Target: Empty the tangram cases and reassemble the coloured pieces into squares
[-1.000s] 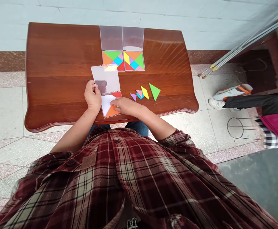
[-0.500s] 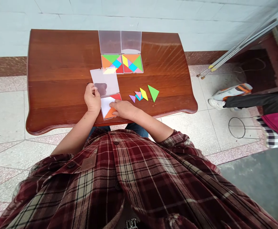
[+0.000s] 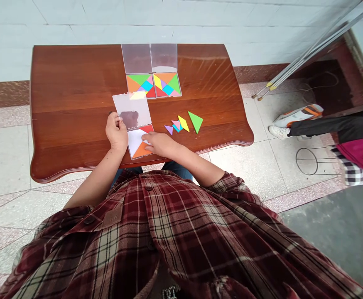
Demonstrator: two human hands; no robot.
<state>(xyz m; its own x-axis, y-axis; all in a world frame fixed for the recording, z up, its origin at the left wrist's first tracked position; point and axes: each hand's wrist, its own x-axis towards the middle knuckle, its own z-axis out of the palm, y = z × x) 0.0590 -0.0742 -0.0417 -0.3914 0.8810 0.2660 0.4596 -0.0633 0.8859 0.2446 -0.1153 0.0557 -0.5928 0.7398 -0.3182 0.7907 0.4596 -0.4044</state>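
Note:
An open tangram case lies near the table's front edge, its white tray [image 3: 133,141] towards me and its clear lid [image 3: 131,110] folded back. In the tray are a red triangle [image 3: 147,129] and an orange triangle [image 3: 140,150], both partly covered by my right hand [image 3: 162,144]. That hand reaches over the tray's right side, thumb and forefinger apart, fingertips at the pieces. My left hand [image 3: 117,132] is closed, its curled fingers at the lid's left edge. Loose to the right are a purple triangle [image 3: 169,130], pink triangle [image 3: 175,124], blue piece [image 3: 177,129], yellow parallelogram [image 3: 183,123] and green triangle [image 3: 195,121].
Two filled tangram cases, left [image 3: 141,85] and right [image 3: 168,84], stand side by side with raised or folded-back lids at the wooden table's [image 3: 75,91] back. Crutches [image 3: 293,62] lean at the right. A seated person's leg [image 3: 318,128] and a bag [image 3: 300,115] are nearby.
The whole view has shifted slightly, so the table sits a little further left. Both hands keep nearly the same places at the case, and the loose pieces lie as before.

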